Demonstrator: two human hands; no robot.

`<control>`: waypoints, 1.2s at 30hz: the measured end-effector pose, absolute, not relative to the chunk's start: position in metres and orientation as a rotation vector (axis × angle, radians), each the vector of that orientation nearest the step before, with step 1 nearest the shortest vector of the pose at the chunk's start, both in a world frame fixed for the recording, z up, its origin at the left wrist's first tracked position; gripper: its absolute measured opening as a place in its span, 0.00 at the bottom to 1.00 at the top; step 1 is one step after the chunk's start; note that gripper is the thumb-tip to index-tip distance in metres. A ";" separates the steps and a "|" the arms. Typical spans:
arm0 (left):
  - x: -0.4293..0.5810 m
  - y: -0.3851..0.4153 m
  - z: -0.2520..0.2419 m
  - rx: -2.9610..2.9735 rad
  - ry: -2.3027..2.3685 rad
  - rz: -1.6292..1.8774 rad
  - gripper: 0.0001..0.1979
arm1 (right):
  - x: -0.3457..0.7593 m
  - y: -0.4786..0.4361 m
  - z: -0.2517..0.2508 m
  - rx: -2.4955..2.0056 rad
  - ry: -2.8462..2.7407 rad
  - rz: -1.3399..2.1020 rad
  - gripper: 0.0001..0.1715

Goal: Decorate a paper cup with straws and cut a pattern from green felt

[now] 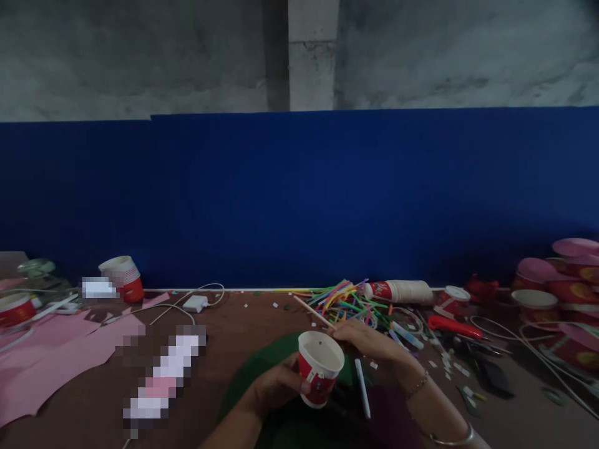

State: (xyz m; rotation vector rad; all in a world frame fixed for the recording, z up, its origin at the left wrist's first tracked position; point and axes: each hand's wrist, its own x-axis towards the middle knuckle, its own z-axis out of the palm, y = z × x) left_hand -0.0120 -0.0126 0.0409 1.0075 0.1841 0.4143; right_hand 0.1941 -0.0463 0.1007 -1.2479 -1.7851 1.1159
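My left hand (281, 383) is wrapped round a red and white paper cup (322, 380), which tilts so that its white inside shows. A small dark spot, perhaps a hole, marks the inner wall near the far rim. Just behind the cup, my right hand (358, 337) pinches a thin pale stick, probably a drinking straw (312, 312), pointing up and left. Its lower end is hidden by the fingers. Beyond that hand lies a heap of coloured straws or pipe cleaners (344, 302). A white marker-like pen (362, 388) rests on the table to the right of the cup.
A stack of paper cups (407, 292) lies on its side at the back. Red-handled scissors (453, 326), cables and paper scraps are at right, with pink-topped cups (536, 271) beyond. Pink paper (60, 355) and a white adapter (195, 304) occupy the left. A blue partition (299, 199) stands behind.
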 end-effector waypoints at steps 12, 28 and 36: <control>0.017 -0.022 0.027 1.225 0.339 0.851 0.47 | 0.189 -0.037 0.090 -1.771 -1.982 0.217 0.15; 0.008 0.016 0.009 1.371 0.973 1.377 0.33 | 0.189 -0.022 0.071 -1.857 -1.812 0.421 0.20; -0.034 0.061 0.009 1.258 1.485 1.550 0.33 | 0.152 -0.016 0.033 -1.859 -1.927 0.430 0.23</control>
